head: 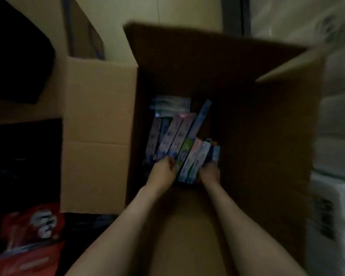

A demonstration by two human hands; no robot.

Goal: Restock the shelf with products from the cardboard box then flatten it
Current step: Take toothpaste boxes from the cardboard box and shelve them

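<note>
Dim room (112,26); left hand (163,169), right hand (210,173) grip cartons (189,156).

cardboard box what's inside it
Long narrow cartons lie in the cardboard box, with the left hand and right hand gripping a bundle of them. Anything beneath them is covered.

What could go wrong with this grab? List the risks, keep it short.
1. The left hand and right hand grip only the near ends of the bundle of slim cartons; middle ones could slip out on lifting.
2. The loose cartons leaning beside it may topple.
3. Dim, deep cardboard box: stragglers may be missed.
</note>
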